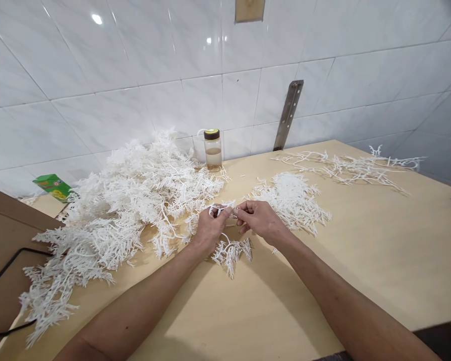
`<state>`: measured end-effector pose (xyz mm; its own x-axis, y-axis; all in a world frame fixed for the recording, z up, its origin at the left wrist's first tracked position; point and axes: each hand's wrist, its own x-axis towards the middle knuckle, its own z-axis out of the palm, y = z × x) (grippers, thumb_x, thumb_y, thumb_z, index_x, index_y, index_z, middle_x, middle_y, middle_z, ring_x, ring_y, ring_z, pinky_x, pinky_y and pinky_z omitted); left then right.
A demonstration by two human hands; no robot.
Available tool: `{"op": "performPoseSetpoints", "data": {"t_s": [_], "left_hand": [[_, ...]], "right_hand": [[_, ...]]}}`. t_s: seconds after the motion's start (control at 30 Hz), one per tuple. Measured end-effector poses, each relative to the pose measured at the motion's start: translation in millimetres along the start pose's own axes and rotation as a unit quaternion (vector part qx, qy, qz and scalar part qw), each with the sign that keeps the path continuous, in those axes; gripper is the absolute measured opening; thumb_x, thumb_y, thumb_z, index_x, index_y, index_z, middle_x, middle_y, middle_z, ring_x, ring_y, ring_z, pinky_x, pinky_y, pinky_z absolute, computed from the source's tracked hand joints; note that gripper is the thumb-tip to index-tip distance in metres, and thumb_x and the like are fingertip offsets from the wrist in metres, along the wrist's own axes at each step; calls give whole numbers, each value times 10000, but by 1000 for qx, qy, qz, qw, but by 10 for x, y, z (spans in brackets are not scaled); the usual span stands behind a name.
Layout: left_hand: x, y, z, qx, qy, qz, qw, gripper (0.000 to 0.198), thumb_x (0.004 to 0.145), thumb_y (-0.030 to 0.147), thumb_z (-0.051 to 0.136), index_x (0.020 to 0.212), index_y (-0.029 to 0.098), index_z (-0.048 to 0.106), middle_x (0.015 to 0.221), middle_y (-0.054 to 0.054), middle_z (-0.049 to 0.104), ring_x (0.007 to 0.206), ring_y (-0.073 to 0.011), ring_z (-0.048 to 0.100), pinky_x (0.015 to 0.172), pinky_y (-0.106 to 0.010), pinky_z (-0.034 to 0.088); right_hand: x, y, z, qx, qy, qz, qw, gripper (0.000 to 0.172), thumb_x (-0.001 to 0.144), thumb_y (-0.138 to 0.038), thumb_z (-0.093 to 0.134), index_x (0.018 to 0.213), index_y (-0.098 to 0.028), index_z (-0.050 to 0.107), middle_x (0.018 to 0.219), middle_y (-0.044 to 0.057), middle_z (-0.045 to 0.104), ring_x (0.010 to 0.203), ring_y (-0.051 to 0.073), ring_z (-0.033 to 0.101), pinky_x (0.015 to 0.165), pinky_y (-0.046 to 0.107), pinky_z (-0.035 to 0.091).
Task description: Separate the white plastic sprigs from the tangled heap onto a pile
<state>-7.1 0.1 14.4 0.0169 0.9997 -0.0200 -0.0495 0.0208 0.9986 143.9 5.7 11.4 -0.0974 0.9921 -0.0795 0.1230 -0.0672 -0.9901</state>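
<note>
My left hand (209, 226) is closed around a white artificial plant branch (221, 209), with its thumb pressed along the stem. Close beside it, my right hand (261, 218) pinches the branch's right end between thumb and fingers. The exact bit between those fingertips is too small to make out. Below the hands, a feathery white sprig (232, 253) spreads out from under the left hand. To the left lies a large heap of white feathery branches (135, 185). Just right of my right hand is a flatter pile of small white sprigs (291, 200).
Bare white stems (355, 168) lie at the table's back right. A lidded bottle with liquid (212, 153) stands near the tiled wall, behind the heap. A metal bracket (288, 115) leans there too. At left are a green box (52, 187) and a black cable (13, 260).
</note>
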Motion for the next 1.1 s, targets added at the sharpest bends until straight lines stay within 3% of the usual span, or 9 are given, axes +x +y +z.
{"op": "performPoseSetpoints", "data": {"t_s": [0.1,0.27,0.43,0.6,0.73,0.93,1.1], "left_hand": [[-5,1,1,5,5,7,1000,330,705,432,762,722,152,588,563,54,478,526,-85,379,565,-247,338],[37,-107,-10,49,36,70,996,239,754,358,720,787,137,635,723,-15,621,692,-137,546,691,-273,422],[53,-126,-24,25,12,119,992,226,778,353,715,791,146,625,749,-15,621,719,-127,552,712,-260,426],[70,5,-56,-45,1,66,997,331,716,430,779,780,152,611,597,56,475,499,-51,359,495,-210,290],[117,13,-88,-41,-25,13,999,388,694,482,784,720,147,589,466,94,322,430,-45,249,428,-215,170],[125,0,-103,-50,-33,-25,998,383,674,464,793,679,144,583,443,90,322,415,-43,243,423,-218,157],[135,30,-120,-46,-22,-38,998,379,659,468,793,669,147,591,441,75,366,405,-48,263,417,-222,159]], "right_hand": [[0,0,24,-26,6,14,1000,208,784,-355,709,735,-166,640,583,-4,638,442,143,633,448,245,536],[10,22,95,-23,18,40,999,119,753,-256,684,699,-179,610,595,-6,646,428,153,642,388,220,487],[54,4,119,18,44,69,996,94,730,-194,663,670,-172,594,540,-13,621,398,138,610,399,226,491],[91,-5,-87,-11,120,50,992,100,755,-224,672,701,-164,614,548,-3,630,397,124,596,396,219,472],[94,-6,-225,69,113,-31,991,178,740,-308,742,738,-170,631,585,-4,630,468,118,593,463,250,535],[47,-56,-241,114,64,-41,991,314,731,-443,777,801,-151,685,802,69,717,539,100,575,462,236,530],[44,-82,-294,94,69,-41,992,321,750,-466,746,828,-158,697,873,84,729,557,110,589,473,252,537]]}}
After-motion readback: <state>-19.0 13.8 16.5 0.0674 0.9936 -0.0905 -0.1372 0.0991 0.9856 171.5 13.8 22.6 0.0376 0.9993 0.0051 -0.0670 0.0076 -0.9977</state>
